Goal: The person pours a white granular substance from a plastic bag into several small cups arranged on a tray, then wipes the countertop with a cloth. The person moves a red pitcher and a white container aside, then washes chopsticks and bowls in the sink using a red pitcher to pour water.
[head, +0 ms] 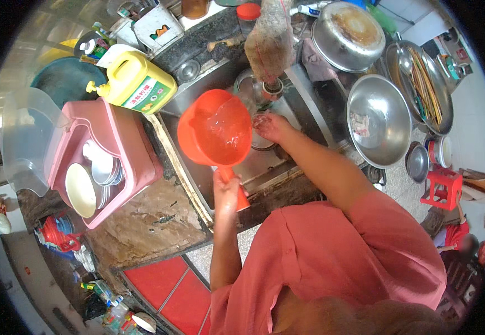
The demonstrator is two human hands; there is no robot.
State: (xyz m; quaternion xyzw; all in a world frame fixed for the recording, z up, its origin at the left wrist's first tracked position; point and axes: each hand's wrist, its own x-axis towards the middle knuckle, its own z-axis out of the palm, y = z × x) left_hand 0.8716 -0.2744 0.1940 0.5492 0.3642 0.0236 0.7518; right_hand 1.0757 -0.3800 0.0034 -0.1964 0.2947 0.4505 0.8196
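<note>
My left hand [226,194] grips the handle of an orange plastic water dipper [196,144], held over the left part of a stainless steel sink [192,184]. Clear water lies in the dipper's bowl. My right hand [272,127] is wet and reaches over the sink beside the dipper's rim; its fingers are partly curled, and whether they hold anything is unclear. Just above it is the mouth of a tap [272,90], its upper part wrapped in stained cloth [267,46]. Round metal vessels, partly hidden by the hand and dipper, sit in the sink.
Left of the sink stand a yellow detergent jug [142,81] and a pink dish box [121,121] with bowls. To the right are a metal basin [378,138], an upturned pot [349,35] and a tray of chopsticks [424,83]. A person [455,234] is near a red stool [441,188].
</note>
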